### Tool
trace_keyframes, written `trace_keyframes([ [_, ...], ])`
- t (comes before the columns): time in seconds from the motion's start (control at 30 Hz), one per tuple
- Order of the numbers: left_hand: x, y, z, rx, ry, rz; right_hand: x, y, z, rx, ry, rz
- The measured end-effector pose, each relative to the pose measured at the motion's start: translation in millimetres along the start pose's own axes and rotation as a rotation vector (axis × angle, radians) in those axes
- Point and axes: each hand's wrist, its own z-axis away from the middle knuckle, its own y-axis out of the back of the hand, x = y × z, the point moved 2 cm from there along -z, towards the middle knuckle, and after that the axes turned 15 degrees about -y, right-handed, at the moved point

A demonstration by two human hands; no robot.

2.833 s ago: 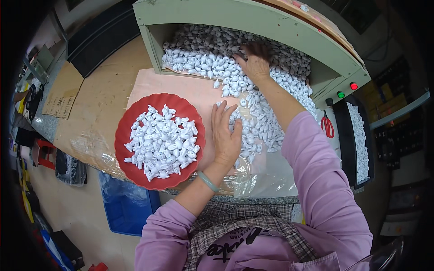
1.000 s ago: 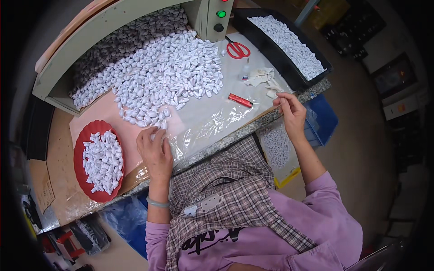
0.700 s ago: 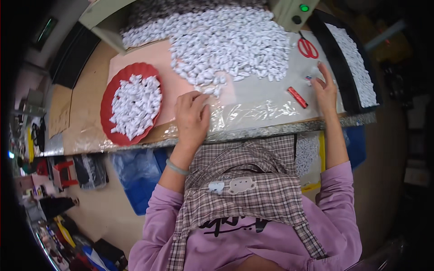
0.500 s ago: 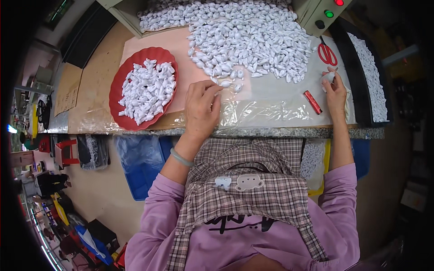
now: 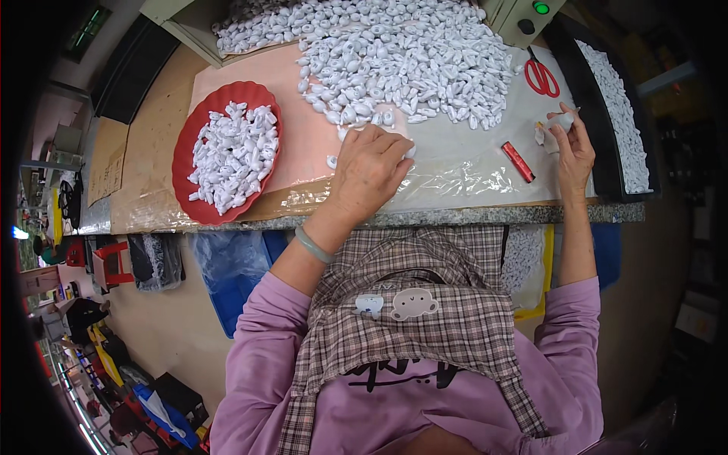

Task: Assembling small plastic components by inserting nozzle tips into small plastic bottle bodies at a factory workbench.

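My left hand (image 5: 371,168) is over the table just in front of the pile, fingers bent and closed at a small white piece (image 5: 410,150) that peeks out by the fingertips. Another white piece lies by its left side. At the right, my right hand (image 5: 574,158) grips a small whitish, somewhat translucent object (image 5: 562,121) between thumb and fingers; its exact kind is hard to make out. The large pile of small white moulded pieces (image 5: 409,64) spreads behind my left hand. A red scalloped plate (image 5: 182,171) heaped with similar white pieces stands on the left.
Red-handled scissors (image 5: 541,79) lie behind my right hand, a red tube-like stick (image 5: 519,162) to its left. A black tray (image 5: 607,144) with white pieces borders the right side. The stone table edge (image 5: 455,218) runs in front of me; a blue bin (image 5: 220,292) sits below.
My left hand has moved right, over the loose pieces at the pile's front. My right hand has turned, tilting its whitish object. The whole view has shifted slightly.
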Motion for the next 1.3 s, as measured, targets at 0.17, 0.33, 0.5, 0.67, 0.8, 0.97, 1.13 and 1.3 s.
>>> trace_keyframes([
  [0.17,-0.8,-17.5,-2.7,-0.005,0.025,0.044,-33.7,-12.4,33.4,0.018,0.029,-0.019],
  [0.33,11.7,-4.4,-9.0,0.152,0.425,0.590,-47.2,-33.0,74.4,-0.142,-0.154,-0.219],
  [0.5,26.5,23.1,8.5,0.371,0.857,1.648,-46.5,-60.7,105.9,-0.350,-0.390,-0.512],
  [0.67,35.3,34.4,21.9,0.416,0.884,1.820,-44.9,-74.9,116.0,-0.408,-0.416,-0.610],
  [0.8,41.0,36.9,27.3,0.456,0.919,1.811,-57.1,-79.5,118.0,-0.385,-0.415,-0.593],
  [0.97,46.0,34.4,31.7,0.421,0.841,1.817,-77.8,-87.3,120.8,-0.303,-0.303,-0.534],
  [1.13,49.7,34.0,31.7,0.374,0.818,1.779,-86.9,-84.5,125.7,-0.251,-0.154,-0.348],
  [1.3,49.2,30.4,36.3,0.356,0.822,1.760,-101.4,-87.6,134.7,-0.215,0.010,-0.194],
])
